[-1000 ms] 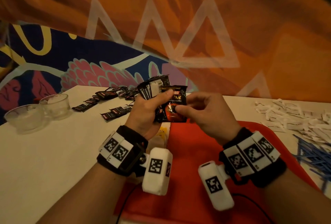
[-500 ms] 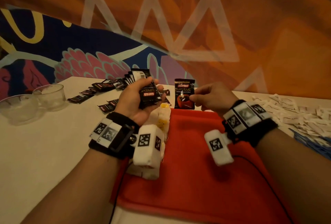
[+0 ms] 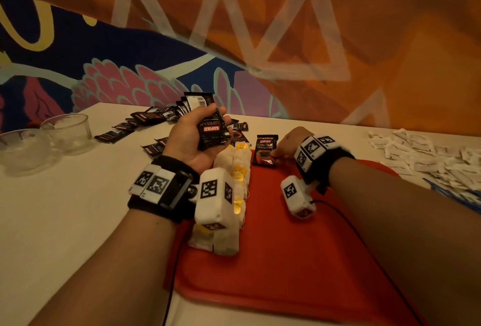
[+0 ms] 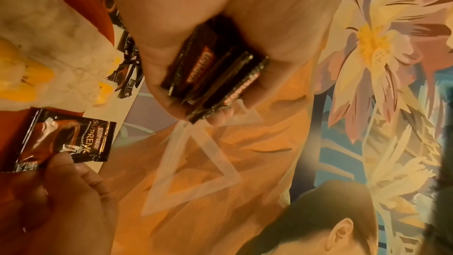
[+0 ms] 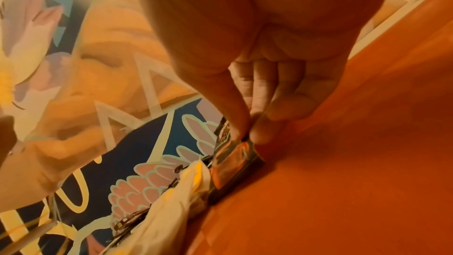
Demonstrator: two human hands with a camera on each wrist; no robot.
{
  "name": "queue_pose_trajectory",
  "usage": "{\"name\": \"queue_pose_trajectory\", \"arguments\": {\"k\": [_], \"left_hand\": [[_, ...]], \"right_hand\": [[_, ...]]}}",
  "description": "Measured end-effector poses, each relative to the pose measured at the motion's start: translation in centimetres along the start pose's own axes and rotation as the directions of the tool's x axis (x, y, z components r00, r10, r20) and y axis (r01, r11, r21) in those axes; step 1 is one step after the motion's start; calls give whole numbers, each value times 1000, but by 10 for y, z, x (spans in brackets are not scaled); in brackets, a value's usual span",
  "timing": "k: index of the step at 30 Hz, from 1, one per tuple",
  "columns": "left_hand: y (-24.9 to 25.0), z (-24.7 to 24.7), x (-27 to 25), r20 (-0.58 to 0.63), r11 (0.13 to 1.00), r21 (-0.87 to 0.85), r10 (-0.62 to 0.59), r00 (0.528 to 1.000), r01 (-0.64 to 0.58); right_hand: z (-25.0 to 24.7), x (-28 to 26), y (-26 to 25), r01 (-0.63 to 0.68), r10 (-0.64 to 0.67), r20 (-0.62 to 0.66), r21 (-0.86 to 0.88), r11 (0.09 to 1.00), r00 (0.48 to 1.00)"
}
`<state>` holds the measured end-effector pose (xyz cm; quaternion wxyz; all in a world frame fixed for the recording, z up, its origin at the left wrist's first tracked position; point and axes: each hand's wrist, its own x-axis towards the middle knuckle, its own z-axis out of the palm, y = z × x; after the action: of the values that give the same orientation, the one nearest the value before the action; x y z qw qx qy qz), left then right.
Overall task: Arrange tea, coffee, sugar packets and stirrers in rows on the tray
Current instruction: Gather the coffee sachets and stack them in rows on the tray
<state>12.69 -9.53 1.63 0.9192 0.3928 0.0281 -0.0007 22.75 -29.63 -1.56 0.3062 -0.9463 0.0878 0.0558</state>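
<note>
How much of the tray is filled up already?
Done: one row of tea bags lies along the left side of the red tray. In hand: the right hand sets down the first coffee packet beside it, and the left hand holds a stack of coffee packets. Left: sugar packets and blue stirrers wait on the table.

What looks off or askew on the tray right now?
Nothing damaged or spilled. The white tea bag row along the red plastic tray's left edge is slightly uneven, and the black coffee sachet in the right hand overhangs the far rim.
</note>
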Motion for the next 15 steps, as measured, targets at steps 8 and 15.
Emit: {"name": "queue_pose_trajectory", "arguments": {"k": [8,15], "left_hand": [[-3,-2,2,17,999,40,-25,1000,24],[-5,-3,2,18,998,52,-30,999,29]], "right_hand": [[9,8,-3,-5,5,31,0,1000,1000],[3,6,3,26,-27,45,24,999,999]]}}
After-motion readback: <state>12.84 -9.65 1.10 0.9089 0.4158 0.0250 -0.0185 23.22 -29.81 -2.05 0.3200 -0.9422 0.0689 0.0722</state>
